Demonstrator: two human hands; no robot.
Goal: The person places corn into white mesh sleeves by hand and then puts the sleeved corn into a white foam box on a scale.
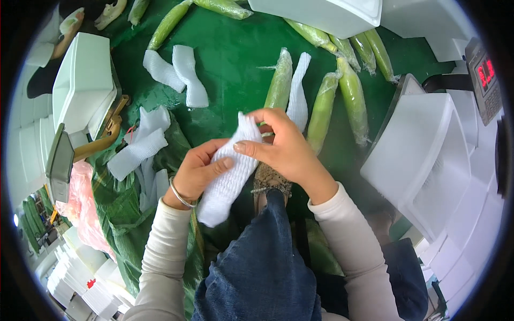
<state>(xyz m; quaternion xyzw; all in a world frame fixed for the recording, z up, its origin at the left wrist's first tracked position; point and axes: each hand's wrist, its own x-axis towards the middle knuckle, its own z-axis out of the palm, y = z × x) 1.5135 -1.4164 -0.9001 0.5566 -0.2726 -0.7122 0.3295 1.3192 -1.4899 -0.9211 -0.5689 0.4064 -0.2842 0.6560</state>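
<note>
A white foam net sleeve (235, 168) lies slantwise between my hands, bulging, and anything inside it is hidden. My left hand (200, 170) wraps around its lower side, thumb on top. Near the upper end, my right hand (277, 146) pinches the sleeve between thumb and fingers. Beyond my right hand lies a long green vegetable in clear film (280, 80), with a narrow white foam sleeve (298, 92) beside it. Further right are two more wrapped green vegetables, one nearer (323, 110) and one behind (353, 104).
Flat foam sleeves (190, 76) lie on the green floor (233, 56). More sleeves (138, 154) rest on a green woven sack (120, 216) at left. White foam boxes stand left (82, 76), at the top (321, 14) and right (417, 160), near a scale display (484, 76).
</note>
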